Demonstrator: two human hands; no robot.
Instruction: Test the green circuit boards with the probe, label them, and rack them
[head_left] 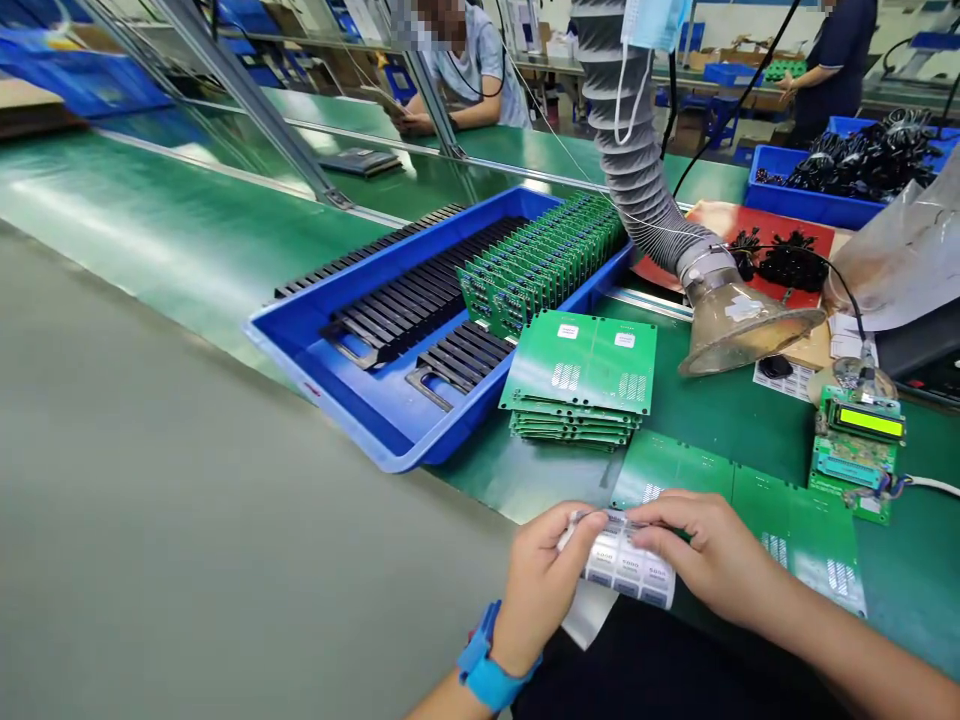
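A sheet of white printed labels (pixel 628 562) is bent over between my two hands, above my lap. My left hand (pixel 546 570), with a blue band at the wrist, pinches its left end between thumb and fingers. At the upper right edge my right hand (pixel 694 540) has thumb and fingers closed on the labels; whether one label is peeled there I cannot tell. Just beyond lie flat green circuit boards (pixel 799 530), partly covered by my right hand. A stack of green circuit boards (pixel 581 365) stands behind them, its top board bearing two white labels.
A blue tray (pixel 405 445) holds black slotted racks (pixel 420 290) and a row of upright circuit boards (pixel 544 255). A grey extraction hose (pixel 630 120) hangs with its hood (pixel 742 320) low over the bench. At right sits a display board (pixel 859 440) with a cable. Two people work beyond.
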